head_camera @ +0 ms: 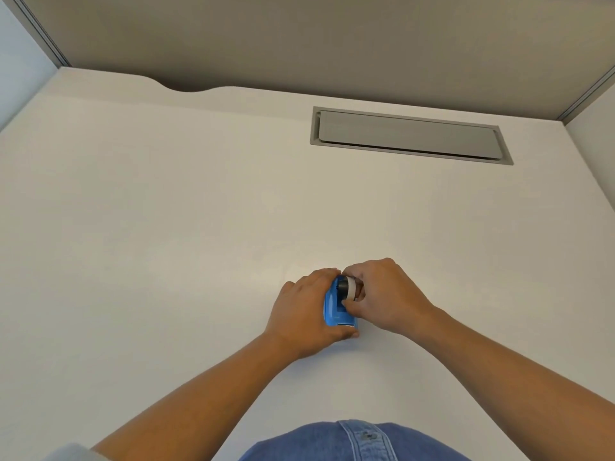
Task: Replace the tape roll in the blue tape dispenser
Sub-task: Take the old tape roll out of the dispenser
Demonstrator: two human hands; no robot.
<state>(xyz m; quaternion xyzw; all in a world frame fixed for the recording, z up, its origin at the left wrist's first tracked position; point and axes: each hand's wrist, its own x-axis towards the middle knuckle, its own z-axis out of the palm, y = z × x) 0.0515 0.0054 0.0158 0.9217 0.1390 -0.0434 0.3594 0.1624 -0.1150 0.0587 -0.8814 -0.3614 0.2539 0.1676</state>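
A small blue tape dispenser stands on the white desk, in the lower middle of the head view. My left hand wraps around its left side and front end and grips it. A white tape roll on a black hub sits at the dispenser's far end, on its right side. My right hand closes on that roll, thumb at the near side and fingers over the top. How far the roll sits inside the dispenser is hidden by my fingers.
A grey cable hatch is set into the desk at the back right. Grey partition panels close off the back, with pale walls at both sides. A curved notch cuts the desk's back edge.
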